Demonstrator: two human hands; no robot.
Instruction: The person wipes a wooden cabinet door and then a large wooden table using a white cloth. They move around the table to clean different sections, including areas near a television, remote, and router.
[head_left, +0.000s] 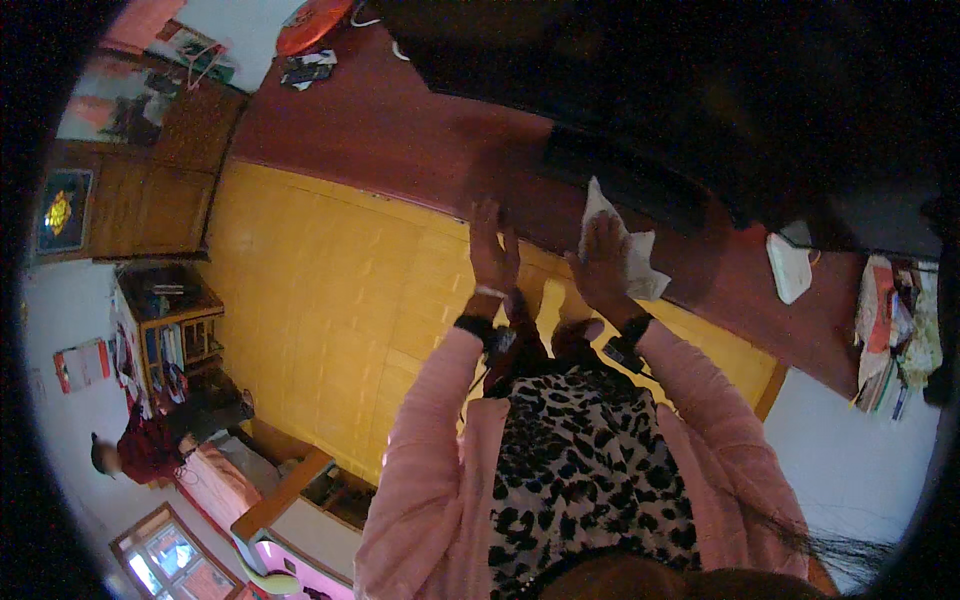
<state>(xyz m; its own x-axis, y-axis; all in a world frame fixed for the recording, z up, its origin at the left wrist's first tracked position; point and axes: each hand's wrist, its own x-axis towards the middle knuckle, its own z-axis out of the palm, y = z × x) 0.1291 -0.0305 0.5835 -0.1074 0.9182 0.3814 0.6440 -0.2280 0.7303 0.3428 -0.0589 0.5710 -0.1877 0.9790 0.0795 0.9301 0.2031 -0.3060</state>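
A dark red tabletop or counter (360, 135) runs across in front of me. On it, near the front edge, my right hand (604, 259) lies over a crumpled white cloth or tissue (641, 262), which sticks out past the fingertips and to the right. My left hand (493, 244) is at the same edge, its fingers stretched out and somewhat apart, with nothing in it. Behind the hands stands a large black object, probably a screen (637, 90); its shadowed base rests on the red surface.
A white box-like device (789, 268) and piled books and cloths (889, 330) lie to the right. An orange-red round object (311, 24) is at the far left end. A person (146, 450) sits at lower left, near a wooden shelf (176, 322). Yellow flooring (322, 300) spreads below.
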